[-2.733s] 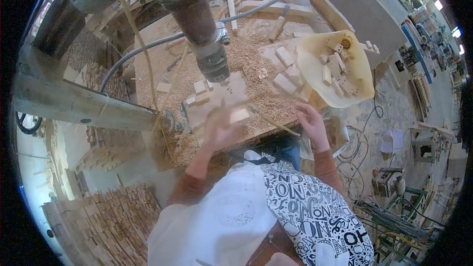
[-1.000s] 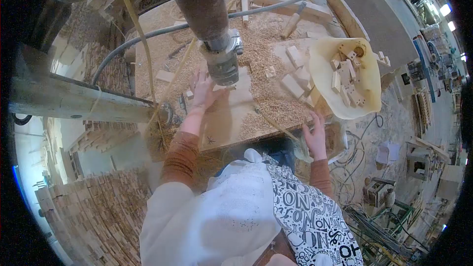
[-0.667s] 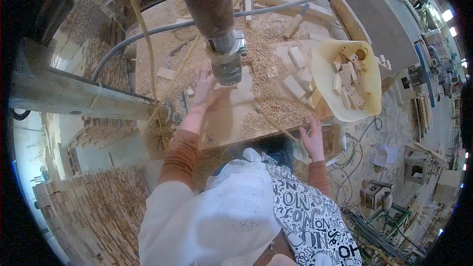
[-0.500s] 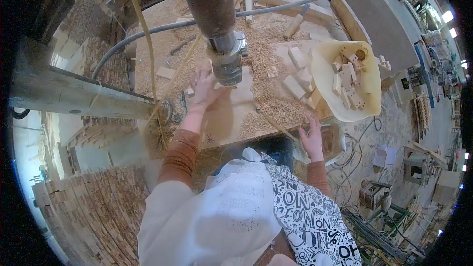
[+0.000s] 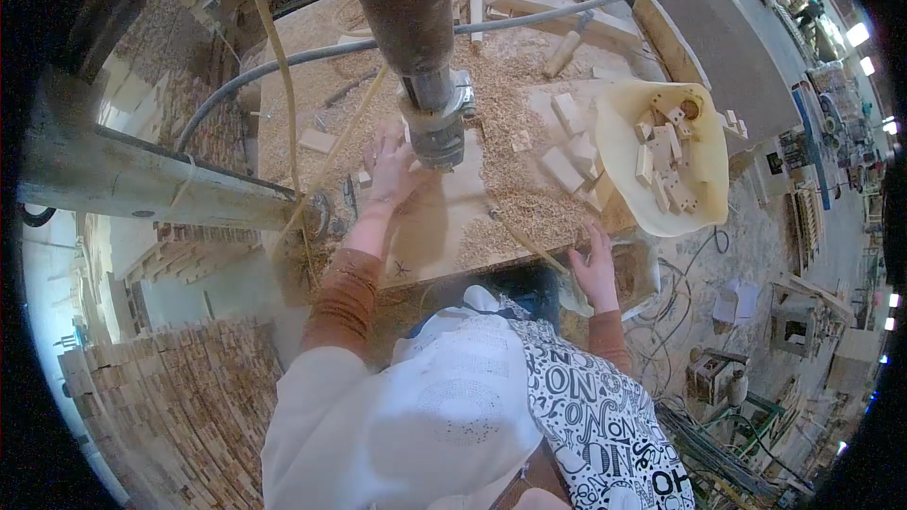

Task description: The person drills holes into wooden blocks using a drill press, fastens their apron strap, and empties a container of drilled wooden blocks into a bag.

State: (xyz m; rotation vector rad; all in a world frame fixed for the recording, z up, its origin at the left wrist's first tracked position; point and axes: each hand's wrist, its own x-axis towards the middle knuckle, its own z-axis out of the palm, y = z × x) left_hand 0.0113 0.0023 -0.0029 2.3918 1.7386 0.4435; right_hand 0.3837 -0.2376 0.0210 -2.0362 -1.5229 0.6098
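My left hand (image 5: 389, 170) rests on the table beside the drill chuck (image 5: 437, 137), fingers stretched forward and apart, thumb reaching toward the chuck. The spot directly under the chuck is partly hidden by it. A small pale wood block (image 5: 365, 179) lies just left of this hand. At the table's near right edge is my right hand (image 5: 595, 269), its fingers spread and slightly bent, holding nothing visible. A thin wooden stick (image 5: 524, 238) slants across the shavings and ends close to the right fingertips.
A cream basin (image 5: 619, 170) of drilled wooden pieces (image 5: 669, 156) stands at the table's right. Loose blocks (image 5: 564, 168) lie beside it among wood shavings (image 5: 510, 151). A grey hose (image 5: 331, 52) arcs overhead, and a thick metal column (image 5: 161, 179) comes in from the left.
The view has shifted very slightly. Both hands keep nearly the same place and pose.
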